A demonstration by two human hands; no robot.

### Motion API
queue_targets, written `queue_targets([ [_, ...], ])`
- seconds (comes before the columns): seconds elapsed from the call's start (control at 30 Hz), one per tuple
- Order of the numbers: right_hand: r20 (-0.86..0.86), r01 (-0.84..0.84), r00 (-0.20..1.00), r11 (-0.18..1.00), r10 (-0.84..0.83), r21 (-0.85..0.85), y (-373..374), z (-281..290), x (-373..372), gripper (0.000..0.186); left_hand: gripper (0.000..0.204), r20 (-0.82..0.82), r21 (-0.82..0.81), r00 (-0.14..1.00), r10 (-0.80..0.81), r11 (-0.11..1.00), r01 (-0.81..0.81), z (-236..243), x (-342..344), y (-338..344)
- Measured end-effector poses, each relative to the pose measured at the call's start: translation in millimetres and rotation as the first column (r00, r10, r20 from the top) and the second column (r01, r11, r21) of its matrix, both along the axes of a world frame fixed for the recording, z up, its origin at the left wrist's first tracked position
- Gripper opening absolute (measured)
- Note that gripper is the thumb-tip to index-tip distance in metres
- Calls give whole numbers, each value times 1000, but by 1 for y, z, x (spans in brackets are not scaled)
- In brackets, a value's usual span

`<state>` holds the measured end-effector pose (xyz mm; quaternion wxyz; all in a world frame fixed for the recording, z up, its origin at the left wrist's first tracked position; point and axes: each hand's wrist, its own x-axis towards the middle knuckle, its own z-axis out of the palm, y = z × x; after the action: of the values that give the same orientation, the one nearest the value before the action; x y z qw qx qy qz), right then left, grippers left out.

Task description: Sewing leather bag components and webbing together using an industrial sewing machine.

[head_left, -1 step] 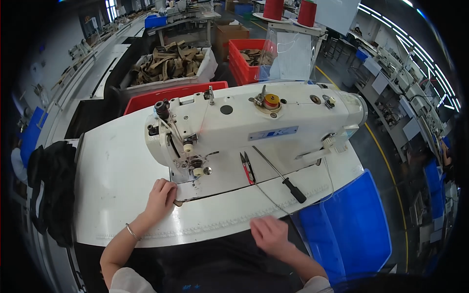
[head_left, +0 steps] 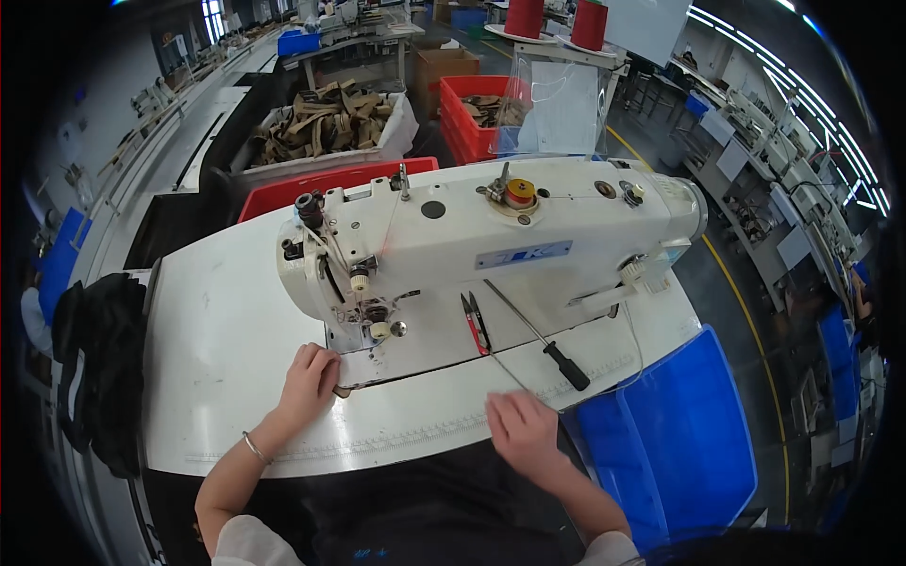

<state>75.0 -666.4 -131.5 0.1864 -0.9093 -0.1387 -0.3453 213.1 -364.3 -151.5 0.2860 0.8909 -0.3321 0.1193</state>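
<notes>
My left hand (head_left: 310,377) rests on the white sewing table (head_left: 217,377), its fingers bent together next to the needle plate (head_left: 351,338) of a white sewing machine (head_left: 434,226). What those fingers hold, if anything, is hidden. Over the table's front edge, my right hand (head_left: 525,432) is curled with fingertips downward, and nothing shows in it. Beyond it lie thread snips (head_left: 476,325) with red and black handles, and a screwdriver (head_left: 564,366) with a black handle. A bobbin-like red and yellow spool (head_left: 520,194) sits on top of the machine.
Dark cloth (head_left: 415,514) covers my lap. A blue bin (head_left: 694,424) stands at the right, a pile of black fabric (head_left: 99,373) at the left. Behind the machine are a white-lined container (head_left: 406,127) of brown pieces and red crates (head_left: 462,118). Red thread cones (head_left: 589,26) stand farther back.
My right hand has risen slightly away from me, its fingers a little farther over the table. My left hand stays in place by the needle plate.
</notes>
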Motion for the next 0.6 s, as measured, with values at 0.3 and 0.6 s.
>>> queue_targets([
  [0.3,31,260,963,903,-266,-343,-13,-25,80,31,12,64,-31,998,-22,999,24,-4,-3,-1],
  [0.6,-191,232,912,842,-362,-487,-52,-35,89,19,23,-289,-157,952,-99,986,54,5,-29,11],
])
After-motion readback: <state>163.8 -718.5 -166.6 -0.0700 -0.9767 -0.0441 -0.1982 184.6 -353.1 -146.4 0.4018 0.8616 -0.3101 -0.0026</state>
